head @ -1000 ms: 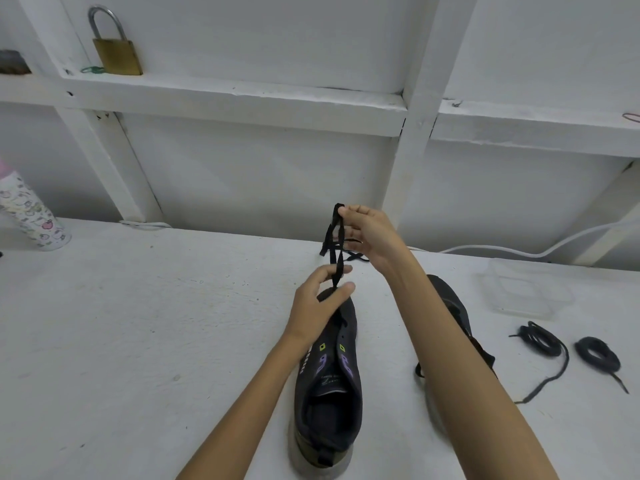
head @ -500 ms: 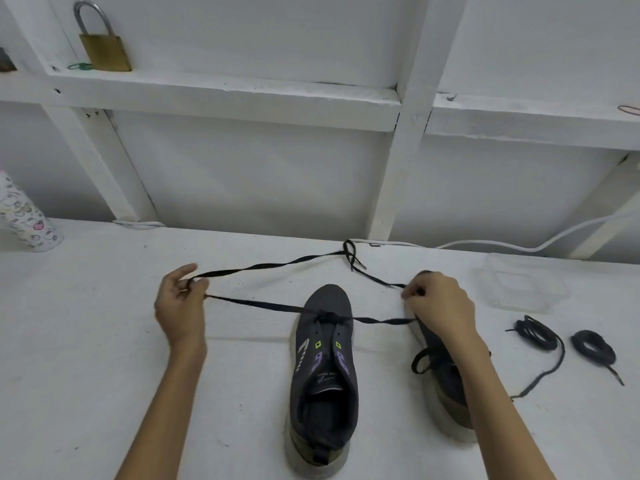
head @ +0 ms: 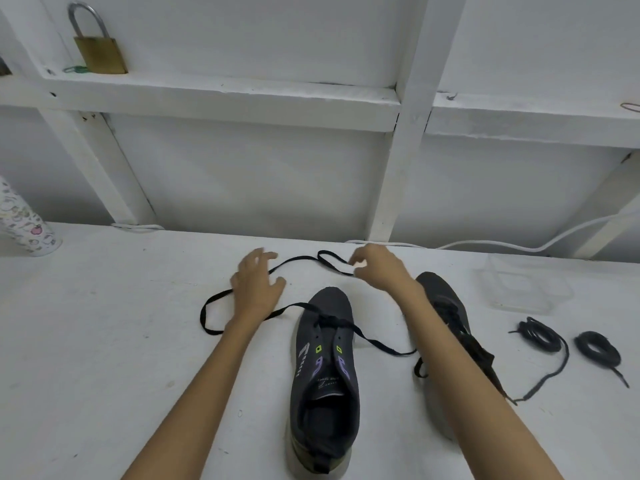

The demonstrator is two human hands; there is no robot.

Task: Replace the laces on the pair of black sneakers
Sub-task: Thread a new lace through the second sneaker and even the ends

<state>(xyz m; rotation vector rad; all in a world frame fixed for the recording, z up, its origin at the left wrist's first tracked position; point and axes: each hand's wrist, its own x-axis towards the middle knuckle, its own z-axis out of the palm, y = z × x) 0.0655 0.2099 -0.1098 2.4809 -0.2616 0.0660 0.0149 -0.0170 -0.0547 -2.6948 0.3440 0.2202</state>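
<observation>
1. Now your near sneaker (head: 323, 375) stands toe-away at the middle of the table (head: 104, 341). The black lace (head: 329, 320) is threaded only through its lowest eyelets. One side loops out to the left and round behind the toe, and the other trails right toward your forearm.
2. Your left hand (head: 256, 289) hovers spread over the lace and holds nothing. Your right hand (head: 377, 268) hangs with fingers loosely curled just beside the far loop, and it seems to pinch nothing either.
3. Pull one side harder and the lace could slide through the eyelets, leaving the ends unequal. The slack loops could also twist as you gather them.
4. Your right forearm crosses the second sneaker (head: 446, 306). Its own loose lace lies near the trailing end, so the two could tangle.
5. You have bare table to your left, as far as the patterned tumbler (head: 24, 223). The right is tighter, with the coiled laces (head: 540, 336) and a clear container (head: 519, 289), and a white cable (head: 485, 244) runs along the back edge.
</observation>
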